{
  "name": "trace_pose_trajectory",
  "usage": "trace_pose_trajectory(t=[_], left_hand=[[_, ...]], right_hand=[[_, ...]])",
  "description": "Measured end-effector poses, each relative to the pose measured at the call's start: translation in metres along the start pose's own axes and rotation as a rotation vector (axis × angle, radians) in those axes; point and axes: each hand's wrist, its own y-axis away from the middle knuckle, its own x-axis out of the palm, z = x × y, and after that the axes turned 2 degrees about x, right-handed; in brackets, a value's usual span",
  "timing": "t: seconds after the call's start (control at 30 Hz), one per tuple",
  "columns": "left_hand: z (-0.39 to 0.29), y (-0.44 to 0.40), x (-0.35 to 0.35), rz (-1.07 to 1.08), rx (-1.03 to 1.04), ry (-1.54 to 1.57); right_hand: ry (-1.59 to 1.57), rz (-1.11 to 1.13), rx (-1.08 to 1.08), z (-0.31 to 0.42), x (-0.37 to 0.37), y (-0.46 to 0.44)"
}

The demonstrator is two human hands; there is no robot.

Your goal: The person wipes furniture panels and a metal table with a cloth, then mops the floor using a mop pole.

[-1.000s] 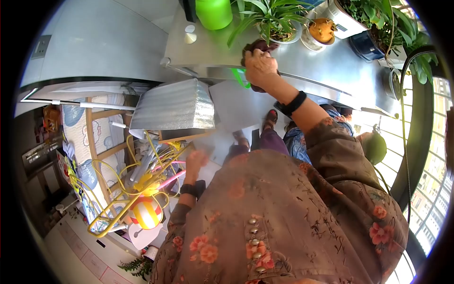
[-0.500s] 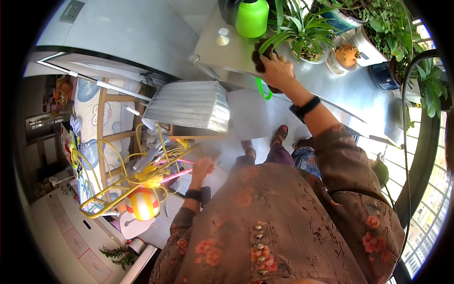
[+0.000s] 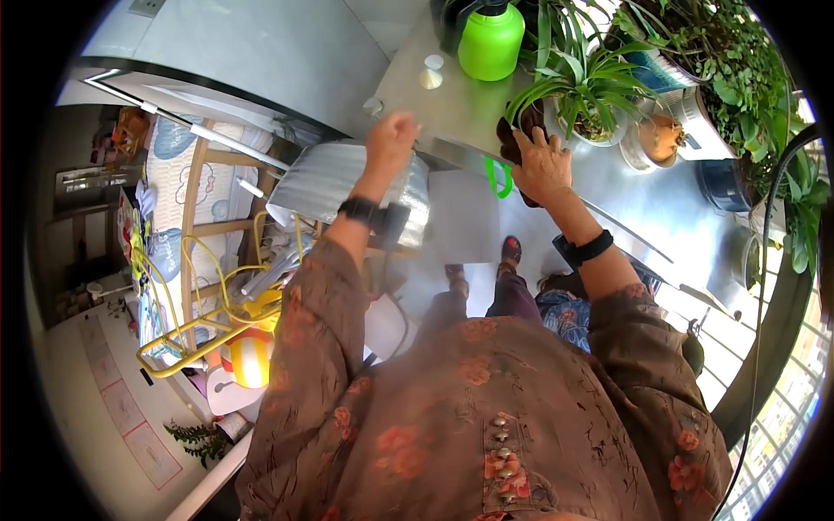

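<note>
Pressing a dark brown cloth [image 3: 509, 137] against the metal counter's [image 3: 462, 117] edge, near a strappy-leaved potted plant [image 3: 592, 82], with the right hand [image 3: 544, 167], fingers slightly spread. Holding the left hand [image 3: 392, 141] loosely curled near the corner, contents unclear.

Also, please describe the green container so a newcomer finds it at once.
Find the shiny metal counter at the top. On it, between the small white cone and the spiky potted plant, stands the green container. Unlike those neighbours, it is smooth, rounded and vividly green.
</note>
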Motion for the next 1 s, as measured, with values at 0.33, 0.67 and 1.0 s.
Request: trace_pose_trajectory(t=[0.33,0.67,1.0], left_hand=[[-0.006,-0.096,0.07,-0.274,-0.002,-0.465],[0.004,-0.12,0.034,-0.264,0.029,-0.177],[-0.001,-0.142,0.057,-0.107,0.138,-0.361]], right_hand=[[-0.039,-0.011,-0.012,-0.006,0.004,-0.001],[-0.078,0.035,-0.012,-0.007,-0.004,-0.001],[-0.085,-0.033,-0.018,-0.008,0.001,-0.001]])
